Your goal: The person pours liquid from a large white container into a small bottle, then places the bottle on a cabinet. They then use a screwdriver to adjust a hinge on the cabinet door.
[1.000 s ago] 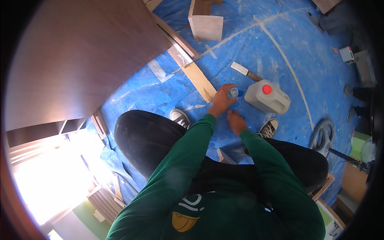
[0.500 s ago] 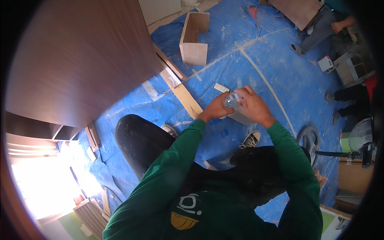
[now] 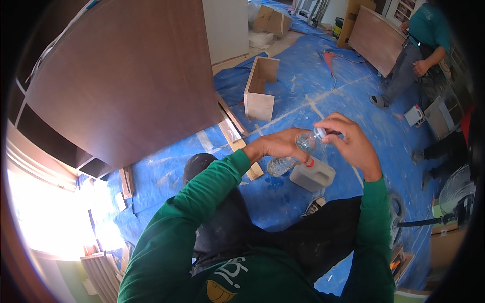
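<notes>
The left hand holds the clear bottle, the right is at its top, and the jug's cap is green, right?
Not quite: in the head view, the cap of the jug is red. The left hand does hold the clear bottle, with the right hand at its top.

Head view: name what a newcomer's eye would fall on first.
Just right of centre, the left hand grips a clear plastic bottle while the right hand pinches its whitish cap. A large brown wooden panel looms at upper left, and wrinkled blue plastic sheeting spreads beneath the hands.
</notes>
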`<state>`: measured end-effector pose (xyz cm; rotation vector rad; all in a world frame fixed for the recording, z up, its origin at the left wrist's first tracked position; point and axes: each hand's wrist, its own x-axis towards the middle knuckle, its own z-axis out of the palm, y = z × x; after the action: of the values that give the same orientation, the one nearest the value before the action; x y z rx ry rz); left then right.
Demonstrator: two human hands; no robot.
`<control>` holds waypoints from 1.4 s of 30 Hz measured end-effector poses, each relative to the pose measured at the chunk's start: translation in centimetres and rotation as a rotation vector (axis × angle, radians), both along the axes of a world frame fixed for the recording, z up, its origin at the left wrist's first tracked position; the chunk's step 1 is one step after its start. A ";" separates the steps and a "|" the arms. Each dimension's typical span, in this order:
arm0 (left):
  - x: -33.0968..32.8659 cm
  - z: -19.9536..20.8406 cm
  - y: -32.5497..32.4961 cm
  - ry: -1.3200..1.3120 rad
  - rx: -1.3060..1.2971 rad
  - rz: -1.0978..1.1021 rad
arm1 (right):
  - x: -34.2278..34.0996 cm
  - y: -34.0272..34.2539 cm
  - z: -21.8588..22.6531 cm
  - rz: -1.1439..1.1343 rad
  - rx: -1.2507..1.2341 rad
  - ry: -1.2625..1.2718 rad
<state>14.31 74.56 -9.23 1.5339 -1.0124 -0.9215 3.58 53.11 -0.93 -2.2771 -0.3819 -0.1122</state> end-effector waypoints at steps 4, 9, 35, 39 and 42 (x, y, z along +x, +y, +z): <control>-0.7 -0.5 0.7 0.067 -0.003 -0.087 | -0.9 0.4 0.3 0.071 -0.038 -0.003; -0.9 -1.2 0.4 0.087 0.006 -0.146 | -2.1 0.3 -0.1 0.049 -0.106 -0.040; -7.3 -6.6 -2.8 -0.614 0.295 0.262 | -4.1 -0.1 -8.7 -0.300 -0.380 0.432; -5.0 -5.7 -1.2 -0.250 0.037 0.014 | -4.7 0.7 -8.2 -0.166 -0.391 0.001; -4.9 -6.1 -0.8 -0.139 -0.088 -0.053 | -4.6 1.0 -7.9 -0.118 -0.479 -0.088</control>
<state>9.43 73.78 -15.34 1.5196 -1.1823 -0.8048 -1.04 54.15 -8.79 -2.7754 -0.3467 -0.1990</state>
